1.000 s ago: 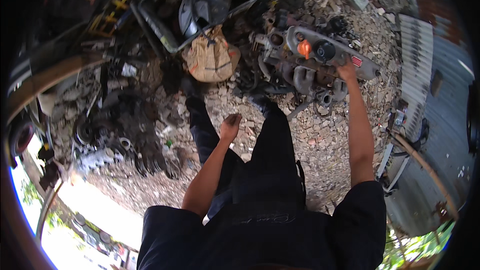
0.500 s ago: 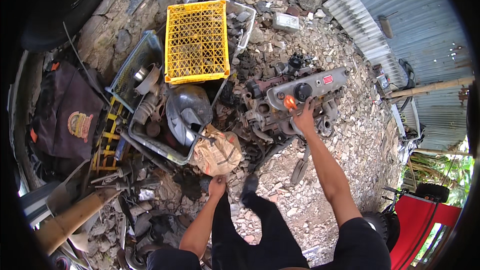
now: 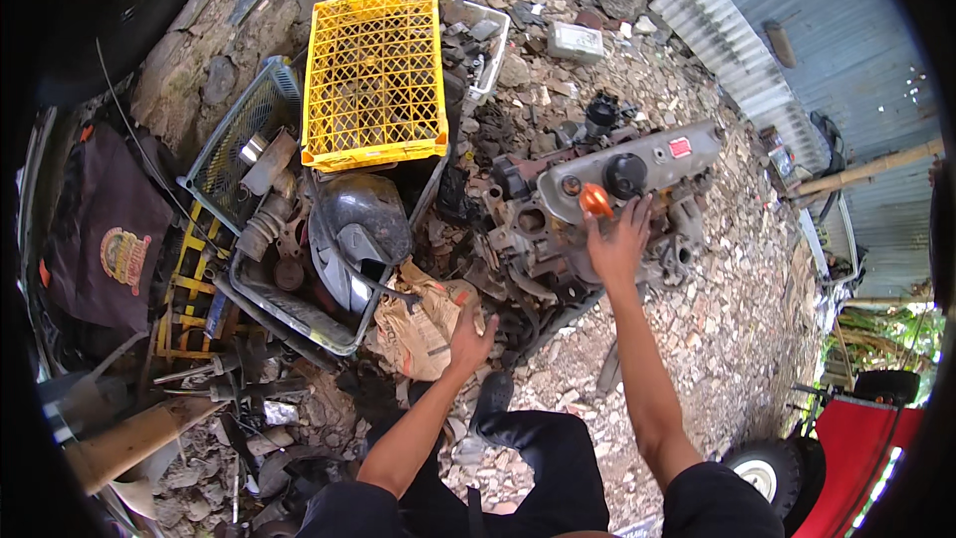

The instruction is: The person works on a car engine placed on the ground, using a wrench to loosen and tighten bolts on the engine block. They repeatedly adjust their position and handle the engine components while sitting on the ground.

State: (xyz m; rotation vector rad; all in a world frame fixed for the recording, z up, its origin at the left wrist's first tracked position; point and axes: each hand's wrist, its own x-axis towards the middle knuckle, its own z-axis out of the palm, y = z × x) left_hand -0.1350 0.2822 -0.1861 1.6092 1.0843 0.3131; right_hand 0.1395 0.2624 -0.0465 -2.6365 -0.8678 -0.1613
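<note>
A dirty engine (image 3: pixel 533 219) lies on the rubble, topped by a grey valve cover (image 3: pixel 662 164) with a black filler cap (image 3: pixel 624 177) and an orange plastic piece (image 3: pixel 596 199). My right hand (image 3: pixel 617 236) rests on the engine just below that orange piece, fingers spread. Lower left, my left hand (image 3: pixel 473 339) hovers at or on a crumpled brown paper sack (image 3: pixel 418 319), its fingers apart; whether it touches the sack is unclear.
Behind are a yellow crate (image 3: pixel 373 80), a dark helmet (image 3: pixel 354 229) in a grey bin, a blue-grey basket (image 3: pixel 244 144) and a black bag (image 3: pixel 95 229). Corrugated sheets (image 3: pixel 846 70) and a bamboo pole (image 3: pixel 866 167) line the right; a red vehicle (image 3: pixel 861 478) is lower right.
My view has swung up toward the crates and engine. My right hand has moved left along the engine toward the orange piece; my left hand has risen toward the paper sack and its fingers have opened.
</note>
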